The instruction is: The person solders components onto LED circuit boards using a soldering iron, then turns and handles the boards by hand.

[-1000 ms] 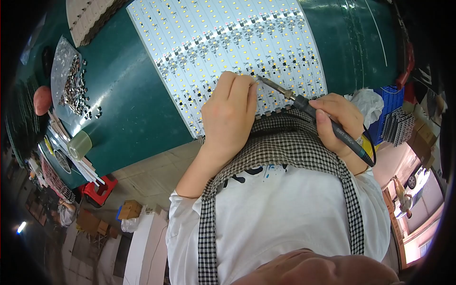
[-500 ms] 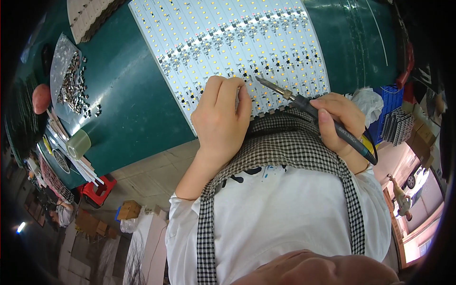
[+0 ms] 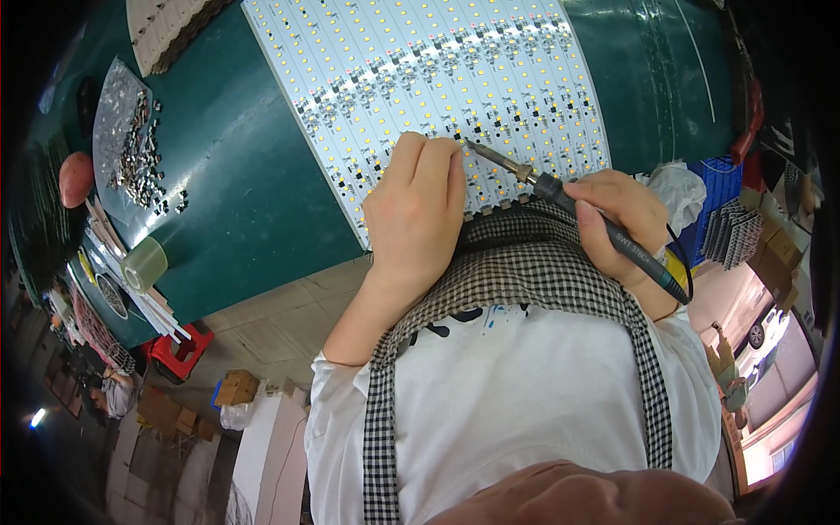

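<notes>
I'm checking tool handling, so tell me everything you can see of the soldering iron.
The soldering iron is a slim pen-shaped tool: a bare metal shaft with a pointed tip, a dark collar and a black handle with a cable at its rear. The right hand grips the handle. It lies slanted, tip up-left, meeting the white LED board beside the left hand fingertips.

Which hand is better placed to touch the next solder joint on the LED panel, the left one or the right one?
Probably the right hand: it holds the soldering iron, whose tip already meets the LED panel by the left hand's fingertips. The left hand rests on the board, carrying no tool.
</notes>
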The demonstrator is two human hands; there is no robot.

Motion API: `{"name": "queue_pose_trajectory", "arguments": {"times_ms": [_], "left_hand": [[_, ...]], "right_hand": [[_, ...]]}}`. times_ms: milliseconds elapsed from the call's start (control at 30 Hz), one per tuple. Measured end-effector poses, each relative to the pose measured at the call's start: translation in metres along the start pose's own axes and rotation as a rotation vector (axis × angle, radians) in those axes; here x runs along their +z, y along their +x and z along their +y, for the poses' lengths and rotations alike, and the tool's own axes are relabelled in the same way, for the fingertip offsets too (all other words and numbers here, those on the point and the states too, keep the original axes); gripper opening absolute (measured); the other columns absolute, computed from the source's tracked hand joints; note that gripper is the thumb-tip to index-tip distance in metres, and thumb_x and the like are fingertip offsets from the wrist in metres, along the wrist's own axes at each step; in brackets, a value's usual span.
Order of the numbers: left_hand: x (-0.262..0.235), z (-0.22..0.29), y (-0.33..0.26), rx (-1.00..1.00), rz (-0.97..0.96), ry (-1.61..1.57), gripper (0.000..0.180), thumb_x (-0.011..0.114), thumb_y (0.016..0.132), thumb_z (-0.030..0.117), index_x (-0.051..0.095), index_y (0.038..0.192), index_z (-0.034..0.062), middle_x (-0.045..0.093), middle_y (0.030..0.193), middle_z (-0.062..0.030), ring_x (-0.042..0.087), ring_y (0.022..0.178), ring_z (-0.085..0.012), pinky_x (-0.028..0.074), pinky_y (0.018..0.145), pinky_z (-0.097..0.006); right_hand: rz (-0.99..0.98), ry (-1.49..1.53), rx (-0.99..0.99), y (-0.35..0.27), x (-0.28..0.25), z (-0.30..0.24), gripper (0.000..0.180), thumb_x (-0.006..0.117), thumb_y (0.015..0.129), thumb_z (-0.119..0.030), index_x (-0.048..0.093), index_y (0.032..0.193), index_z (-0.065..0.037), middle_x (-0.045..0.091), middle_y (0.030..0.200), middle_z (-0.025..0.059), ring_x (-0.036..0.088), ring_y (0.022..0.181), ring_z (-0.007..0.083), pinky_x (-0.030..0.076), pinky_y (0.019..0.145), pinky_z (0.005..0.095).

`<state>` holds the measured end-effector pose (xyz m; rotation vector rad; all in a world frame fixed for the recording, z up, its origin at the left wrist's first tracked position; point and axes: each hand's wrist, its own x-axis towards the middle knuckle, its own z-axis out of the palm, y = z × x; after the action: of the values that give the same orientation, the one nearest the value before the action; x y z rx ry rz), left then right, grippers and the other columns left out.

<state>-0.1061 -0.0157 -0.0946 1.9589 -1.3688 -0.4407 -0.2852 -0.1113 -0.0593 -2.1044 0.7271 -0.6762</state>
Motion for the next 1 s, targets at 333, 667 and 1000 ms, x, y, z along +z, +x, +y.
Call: {"name": "queue_pose_trajectory", "arguments": {"times_ms": [333, 667, 1000], "left_hand": [[-0.005, -0.004, -0.004, 0.046, 0.137, 0.03, 0.011, 0.064, 0.073, 0.001, 0.057, 0.08, 0.0061, 0.05, 0.074, -0.0053, 0.051, 0.056, -0.0199, 0.04, 0.047, -0.031], [-0.009, -0.008, -0.009, -0.023, 0.113, -0.009, 0.012, 0.063, 0.072, 0.0, 0.057, 0.081, 0.0067, 0.049, 0.074, -0.0047, 0.049, 0.052, -0.0178, 0.039, 0.045, -0.029], [-0.009, -0.006, -0.008, -0.057, 0.054, -0.039, 0.01, 0.063, 0.075, -0.003, 0.059, 0.083, 0.002, 0.054, 0.075, -0.0077, 0.057, 0.063, -0.0184, 0.046, 0.055, -0.026]], "right_hand": [[0.089, -0.073, -0.161, -0.002, 0.001, -0.001, 0.01, 0.062, 0.069, -0.001, 0.063, 0.078, 0.001, 0.061, 0.063, 0.0114, 0.062, 0.053, 0.0221, 0.048, 0.047, 0.0281], [0.019, -0.024, 0.014, 0.001, 0.008, -0.008, 0.008, 0.063, 0.071, -0.003, 0.064, 0.078, 0.001, 0.063, 0.066, 0.0109, 0.062, 0.054, 0.0215, 0.048, 0.049, 0.0274], [0.03, -0.015, -0.024, 0.002, 0.014, -0.007, 0.009, 0.062, 0.069, -0.002, 0.065, 0.078, 0.0, 0.063, 0.065, 0.0106, 0.062, 0.054, 0.0217, 0.048, 0.049, 0.0278]]}}
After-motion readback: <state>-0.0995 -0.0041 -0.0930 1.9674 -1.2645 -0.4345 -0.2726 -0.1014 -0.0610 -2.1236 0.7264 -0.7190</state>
